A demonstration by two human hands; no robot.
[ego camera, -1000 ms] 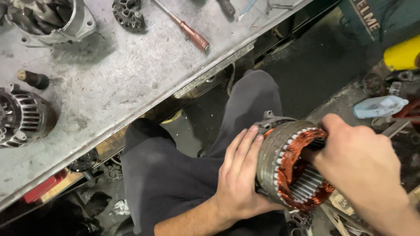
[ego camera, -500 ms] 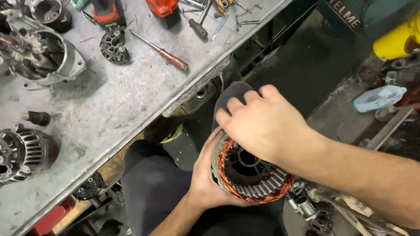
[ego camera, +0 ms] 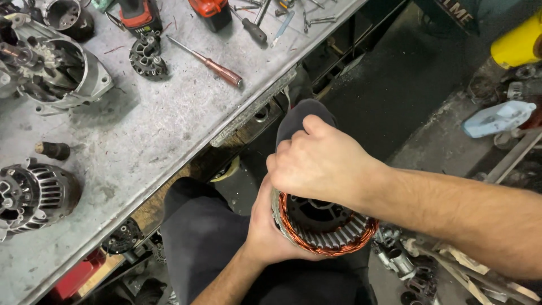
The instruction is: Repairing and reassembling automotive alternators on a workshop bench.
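The left hand is curled under a round metal ring with copper wire and grips its side. The right hand lies on top of the ring, its fingers bent down over the near rim. Both hands are closed on it. The ring sits above the person's lap, beside the grey surface. A screwdriver with a brown handle lies on that surface, well apart from the hands.
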